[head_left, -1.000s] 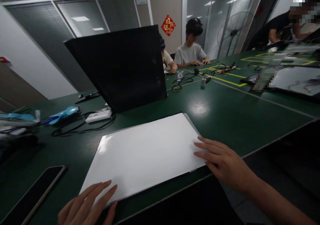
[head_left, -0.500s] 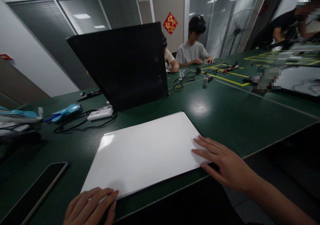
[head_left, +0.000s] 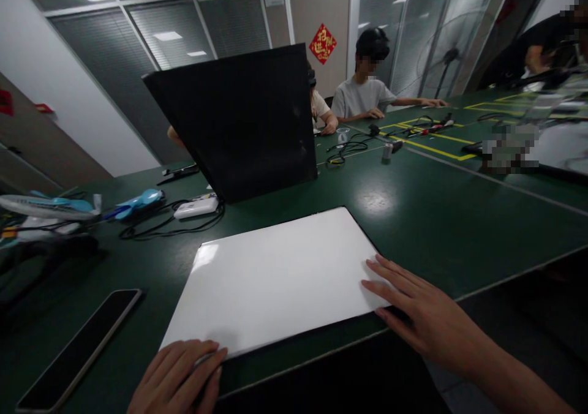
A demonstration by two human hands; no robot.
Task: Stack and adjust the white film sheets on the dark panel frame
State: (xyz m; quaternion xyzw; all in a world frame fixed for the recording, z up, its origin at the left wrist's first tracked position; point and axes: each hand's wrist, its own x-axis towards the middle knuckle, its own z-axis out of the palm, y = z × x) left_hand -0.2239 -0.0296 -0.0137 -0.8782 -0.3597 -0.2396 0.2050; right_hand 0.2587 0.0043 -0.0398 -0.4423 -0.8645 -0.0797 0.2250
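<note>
A flat white panel lies on the green table near its front edge. My right hand rests on the panel's near right corner with its fingers stretched out flat. My left hand sits at the panel's near left corner, fingers curled over the edge; whether they grip it I cannot make out. A black panel stands tilted just behind the white one.
A dark phone lies at the left. Behind it are a blue tool, a white box and black cables. Other people sit at the far end of the table. Yellow tape lines mark the right side.
My left hand has slid right along the near edge and its fingers have curled from flat. The view has shifted slightly left. My right hand stays on the corner.
</note>
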